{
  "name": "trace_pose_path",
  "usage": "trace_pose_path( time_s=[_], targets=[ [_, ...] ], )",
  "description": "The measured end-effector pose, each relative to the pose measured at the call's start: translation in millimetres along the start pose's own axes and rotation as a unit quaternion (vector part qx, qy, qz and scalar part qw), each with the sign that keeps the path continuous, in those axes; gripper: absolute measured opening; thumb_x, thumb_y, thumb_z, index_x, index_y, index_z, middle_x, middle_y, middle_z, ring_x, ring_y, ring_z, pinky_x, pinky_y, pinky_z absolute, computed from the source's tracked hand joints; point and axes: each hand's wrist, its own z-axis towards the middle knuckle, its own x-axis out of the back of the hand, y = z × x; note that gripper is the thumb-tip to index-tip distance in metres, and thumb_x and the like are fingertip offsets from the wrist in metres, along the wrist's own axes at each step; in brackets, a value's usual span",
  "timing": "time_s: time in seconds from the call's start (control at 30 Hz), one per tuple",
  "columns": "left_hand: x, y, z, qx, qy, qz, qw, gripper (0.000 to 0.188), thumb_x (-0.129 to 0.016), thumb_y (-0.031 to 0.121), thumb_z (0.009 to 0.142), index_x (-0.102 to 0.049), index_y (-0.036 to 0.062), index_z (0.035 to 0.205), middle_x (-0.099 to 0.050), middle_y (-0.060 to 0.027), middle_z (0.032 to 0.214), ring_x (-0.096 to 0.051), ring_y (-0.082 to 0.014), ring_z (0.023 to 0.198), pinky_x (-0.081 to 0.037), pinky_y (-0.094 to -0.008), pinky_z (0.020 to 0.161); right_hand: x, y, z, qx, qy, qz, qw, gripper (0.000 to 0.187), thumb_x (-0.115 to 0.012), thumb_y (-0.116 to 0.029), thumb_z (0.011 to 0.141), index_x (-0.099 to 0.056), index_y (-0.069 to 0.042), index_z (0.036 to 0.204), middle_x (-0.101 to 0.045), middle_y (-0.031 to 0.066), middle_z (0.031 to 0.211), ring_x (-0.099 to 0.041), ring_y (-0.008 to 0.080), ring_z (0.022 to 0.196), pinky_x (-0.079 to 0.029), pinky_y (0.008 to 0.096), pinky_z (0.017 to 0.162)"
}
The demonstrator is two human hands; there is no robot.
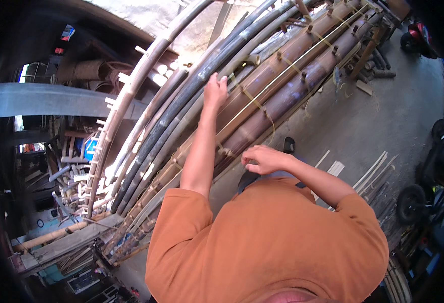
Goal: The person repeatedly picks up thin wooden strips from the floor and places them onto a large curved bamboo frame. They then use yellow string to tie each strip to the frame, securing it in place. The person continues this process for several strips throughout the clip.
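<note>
My left hand (215, 92) reaches out over the long bamboo poles, resting on or just above them. Its thumb and forefinger stand apart with nothing visible between them; the other fingers are mostly hidden. Close to my body, my right hand (263, 159) hangs loosely curled beside the near pole, thumb apart from the fingers, and I see nothing in it. The near bamboo pole (282, 98) is thick and purplish brown. Next to it lies a lighter brown pole (267, 76). Short pegs stick out of both, and thin yellowish strips (254, 100) are tied across them.
Dark curved pipes or poles (181, 98) run beyond the bamboo. Further left stands a curved pole with pale pegs (122, 96). Split strips (376, 171) lie on the floor at right, near a parked motorbike (412, 204). A red vehicle (424, 38) stands far right.
</note>
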Motion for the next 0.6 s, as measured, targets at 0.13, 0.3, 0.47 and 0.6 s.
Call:
trace_pose_path(
  time_s=[0.13,0.3,0.47,0.6],
  targets=[
    [81.0,-51.1,-80.4,0.034,-0.012,0.087,0.996,0.042,-0.050,0.030,0.096,-0.058,-0.0004,0.124,-0.065,-0.0268,0.108,-0.063,-0.0414,0.103,-0.048,-0.0469,0.089,-72.5,-23.1,5.6,-0.297,-0.083,0.533,0.788,0.025,-0.057,-0.029,0.094,-0.061,-0.015,0.114,-0.065,0.0056,0.103,-0.059,0.0160,0.095,-0.050,0.0350,0.080],
    [76.4,-94.8,-173.8,-0.009,-0.198,0.060,0.978,0.026,-0.064,0.024,0.090,-0.060,0.0018,0.103,-0.067,-0.0214,0.104,-0.065,-0.0354,0.100,-0.050,-0.0447,0.086,-84.0,-48.7,84.5,-0.113,0.542,0.508,0.660,0.022,-0.044,-0.021,0.100,-0.051,-0.012,0.082,-0.056,0.0007,0.078,-0.053,0.0106,0.071,-0.046,0.0278,0.069],
    [26.9,-136.7,-177.3,-0.203,0.010,-0.287,0.936,0.028,-0.058,0.035,0.094,-0.060,0.0114,0.109,-0.065,-0.0149,0.091,-0.061,-0.0344,0.084,-0.049,-0.0445,0.081,-45.8,-106.9,180.0,-0.012,-0.053,0.204,0.977,0.040,-0.045,-0.038,0.099,-0.065,-0.005,0.092,-0.063,0.0104,0.087,-0.057,0.0200,0.081,-0.045,0.0383,0.076],
    [71.8,-87.6,-175.9,0.013,-0.132,0.000,0.991,0.036,-0.046,0.038,0.096,-0.064,0.0132,0.116,-0.063,-0.0248,0.111,-0.060,-0.0438,0.105,-0.046,-0.0532,0.087,-11.0,-28.5,206.8,-0.194,0.030,-0.388,0.900,0.059,-0.042,-0.057,0.096,-0.071,-0.008,0.113,-0.066,0.0202,0.108,-0.063,0.0307,0.100,-0.039,0.0566,0.088]
  ],
)
